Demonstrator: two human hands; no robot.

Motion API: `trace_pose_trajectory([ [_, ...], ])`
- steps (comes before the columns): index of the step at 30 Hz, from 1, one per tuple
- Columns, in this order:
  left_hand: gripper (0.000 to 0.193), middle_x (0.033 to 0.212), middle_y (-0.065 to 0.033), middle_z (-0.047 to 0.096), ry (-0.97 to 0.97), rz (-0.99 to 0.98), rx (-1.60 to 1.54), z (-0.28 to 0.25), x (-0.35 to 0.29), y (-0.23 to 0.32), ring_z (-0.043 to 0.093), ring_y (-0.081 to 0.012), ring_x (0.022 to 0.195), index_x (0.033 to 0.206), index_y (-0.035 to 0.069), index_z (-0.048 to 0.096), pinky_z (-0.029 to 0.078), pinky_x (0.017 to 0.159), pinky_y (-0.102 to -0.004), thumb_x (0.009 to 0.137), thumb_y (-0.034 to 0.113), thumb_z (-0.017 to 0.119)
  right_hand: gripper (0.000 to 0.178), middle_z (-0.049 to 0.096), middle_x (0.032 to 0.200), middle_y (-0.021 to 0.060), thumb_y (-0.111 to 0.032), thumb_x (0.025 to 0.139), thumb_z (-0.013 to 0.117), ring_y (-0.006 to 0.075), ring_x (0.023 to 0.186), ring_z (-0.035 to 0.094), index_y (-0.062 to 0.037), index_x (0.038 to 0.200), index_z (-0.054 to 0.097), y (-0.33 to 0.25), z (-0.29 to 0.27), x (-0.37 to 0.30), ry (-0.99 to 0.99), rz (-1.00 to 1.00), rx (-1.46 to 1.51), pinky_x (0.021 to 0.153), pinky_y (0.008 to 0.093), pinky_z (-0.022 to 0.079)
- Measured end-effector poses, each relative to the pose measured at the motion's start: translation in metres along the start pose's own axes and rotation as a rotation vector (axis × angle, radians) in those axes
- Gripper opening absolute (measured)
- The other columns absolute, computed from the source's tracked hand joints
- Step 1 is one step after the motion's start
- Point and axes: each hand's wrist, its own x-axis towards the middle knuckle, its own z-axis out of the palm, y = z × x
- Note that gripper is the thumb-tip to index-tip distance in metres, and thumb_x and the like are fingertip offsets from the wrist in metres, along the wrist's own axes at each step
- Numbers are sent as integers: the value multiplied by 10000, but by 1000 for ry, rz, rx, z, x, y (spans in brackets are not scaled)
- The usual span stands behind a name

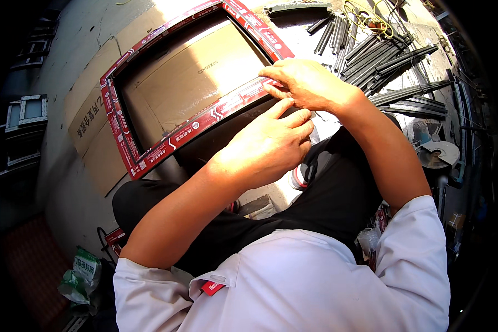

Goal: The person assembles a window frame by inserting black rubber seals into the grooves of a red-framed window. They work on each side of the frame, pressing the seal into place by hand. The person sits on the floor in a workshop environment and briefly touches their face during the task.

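A rectangular window frame (188, 130) covered in red printed film stands tilted in front of my knees, its opening toward me. My right hand (307, 83) lies over its near right corner. The fingers there are drawn together at the rail's edge, and what they pinch is hidden. Just below, my left hand (268, 146) is closed, its index finger and thumb reaching up to the right hand's fingertips. Anything between those fingers is too small to make out.
Flattened cardboard (91, 119) lies under and behind the frame. Dark strips (371, 61) are heaped at the far right, with a yellow cord (371, 22) beyond. A power saw with a round disc (437, 155) sits at right. A green-and-white plastic bag (82, 276) is at lower left.
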Motion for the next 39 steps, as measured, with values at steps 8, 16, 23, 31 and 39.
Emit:
trace_pose_trajectory([
  [8, 148, 970, -62, 668, -95, -108, 126, 6, -5, -6, 642, -258, 1103, 954, 62, 752, 320, 1295, -525, 925, 185, 676, 293, 749, 1142, 170, -237, 1075, 642, 390, 1050, 726, -45, 1286, 712, -7, -16, 0, 272, -10, 86, 915, 480, 585],
  [16, 238, 1113, -89, 724, -69, -324, -143, 32, -25, -5, 667, -287, 1156, 1113, 51, 769, 354, 1257, -549, 974, 226, 687, 552, 743, 1272, 167, -420, 1010, 747, 352, 1117, 728, -59, 1423, 679, -66, -36, 1, 189, -220, 587, 1001, 432, 584],
  [23, 244, 1124, -119, 733, -126, -135, 172, 39, -27, 1, 689, -291, 1150, 1132, 28, 754, 448, 1158, -489, 965, 182, 666, 728, 727, 1246, 172, -615, 922, 785, 380, 1186, 685, -42, 1364, 708, -95, -12, -6, -277, -368, 691, 1013, 475, 556],
  [31, 256, 1137, -154, 744, -133, -106, 277, 50, -15, 10, 716, -296, 1144, 1154, 2, 738, 557, 1044, -421, 954, 131, 642, 316, 720, 836, 162, -314, 1030, 707, 258, 811, 731, -11, 951, 748, -84, -10, 13, -126, 122, 705, 765, 416, 564],
  [39, 250, 1045, -133, 769, -112, -128, 288, 45, -33, 1, 730, -298, 1097, 1069, 32, 787, 576, 1018, -460, 853, 103, 682, 483, 752, 1198, 154, -411, 1002, 782, 264, 1158, 720, -16, 1277, 741, -84, -17, 2, -112, -34, 851, 1039, 401, 560],
])
